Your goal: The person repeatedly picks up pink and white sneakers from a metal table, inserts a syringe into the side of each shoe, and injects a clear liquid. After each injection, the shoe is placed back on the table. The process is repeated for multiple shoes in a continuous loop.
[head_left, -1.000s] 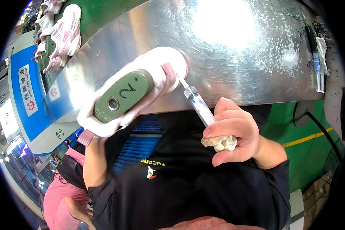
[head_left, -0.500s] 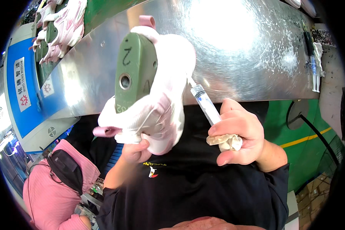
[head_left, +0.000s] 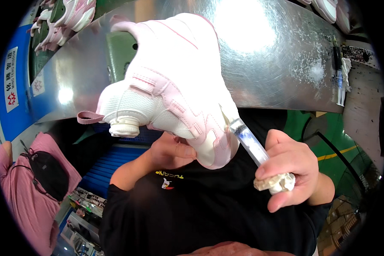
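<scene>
A pink and white sneaker (head_left: 175,81) is held up in front of me, tilted on its side, with a green shoe last (head_left: 120,53) inside its opening. My left hand (head_left: 173,151) grips the shoe near the toe from below; part of its fingers is hidden behind the shoe. In my right hand (head_left: 292,168) is a clear syringe (head_left: 251,141), its tip at the edge between the shoe's sole and upper. A crumpled whitish cloth or paper (head_left: 277,183) is bunched in that same hand, around the syringe's rear end.
A scratched metal table (head_left: 277,81) spans the far side. On its right lie another syringe (head_left: 340,89) and a dark pen-like tool (head_left: 337,55). More sneakers (head_left: 74,15) stand at the far left, others (head_left: 326,8) at the far right. A person in pink (head_left: 30,196) is at the left.
The shoe has been turned so its side faces up and more of the last is hidden. Both hands have shifted right, and the syringe tip has moved along the sole edge toward the toe.
</scene>
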The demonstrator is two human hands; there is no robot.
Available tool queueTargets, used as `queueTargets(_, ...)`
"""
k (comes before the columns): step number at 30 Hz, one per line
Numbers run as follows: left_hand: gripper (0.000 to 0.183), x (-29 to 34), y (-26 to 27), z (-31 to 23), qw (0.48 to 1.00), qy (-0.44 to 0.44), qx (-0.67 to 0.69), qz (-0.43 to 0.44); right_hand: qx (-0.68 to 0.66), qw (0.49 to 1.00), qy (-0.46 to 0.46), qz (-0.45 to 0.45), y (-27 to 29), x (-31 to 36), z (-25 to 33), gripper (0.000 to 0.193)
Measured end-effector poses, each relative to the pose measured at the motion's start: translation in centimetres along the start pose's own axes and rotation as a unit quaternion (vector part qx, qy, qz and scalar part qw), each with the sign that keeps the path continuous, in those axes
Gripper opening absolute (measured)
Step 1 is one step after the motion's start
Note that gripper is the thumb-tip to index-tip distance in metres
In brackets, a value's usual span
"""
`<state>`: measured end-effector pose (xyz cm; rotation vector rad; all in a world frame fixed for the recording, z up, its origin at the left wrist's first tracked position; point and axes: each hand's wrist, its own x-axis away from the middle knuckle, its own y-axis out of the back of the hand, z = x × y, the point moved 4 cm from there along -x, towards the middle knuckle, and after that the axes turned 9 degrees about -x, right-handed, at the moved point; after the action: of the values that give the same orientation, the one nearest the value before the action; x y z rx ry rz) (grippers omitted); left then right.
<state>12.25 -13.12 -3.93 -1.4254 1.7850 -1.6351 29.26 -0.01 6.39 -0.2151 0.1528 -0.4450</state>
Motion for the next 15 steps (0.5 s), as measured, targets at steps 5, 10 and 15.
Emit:
queueTargets(5, 0.055, -1.4, -1.3, 0.2, 0.998, -0.005, 0.033, 0.057, 0.005, 0.998, -0.055, 0.01, 0.1, 1.4, 2.8, 0.049)
queueTargets(10, 0.045, -2.3, -2.1, -0.2, 0.99, -0.052, -0.093, 0.089, 0.056, 0.995, -0.079, 0.013, -0.1, 2.0, 4.4, 0.049)
queueTargets(15, 0.036, -3.4, -2.5, -0.4, 0.987, -0.035, -0.133, 0.081, 0.084, 0.993, -0.087, 0.008, -0.2, 2.2, 5.6, 0.048)
